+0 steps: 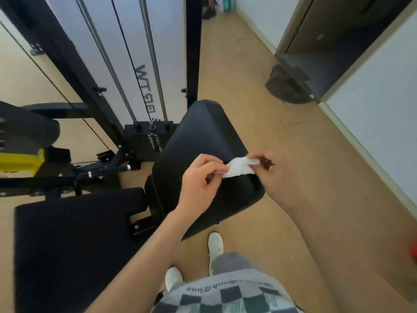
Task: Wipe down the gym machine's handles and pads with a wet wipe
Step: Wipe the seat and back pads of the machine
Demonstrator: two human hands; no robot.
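Observation:
A crumpled white wet wipe (239, 167) is stretched between both hands above the black back pad (200, 141) of the gym machine. My left hand (200, 179) pinches the wipe's left end. My right hand (270, 172) pinches its right end with fingertips. The tilted back pad runs from centre towards the lower right. A flat black seat pad (72, 240) lies at the lower left. A black handle bar with chrome collars (108, 171) sits low to the left of the back pad.
The weight stack and its guide rods (151, 71) stand behind the pad inside a black frame (193, 50). A yellow part (20, 163) is at the left edge. Tan floor (282, 123) runs along the white wall on the right. My white shoes (215, 243) are below.

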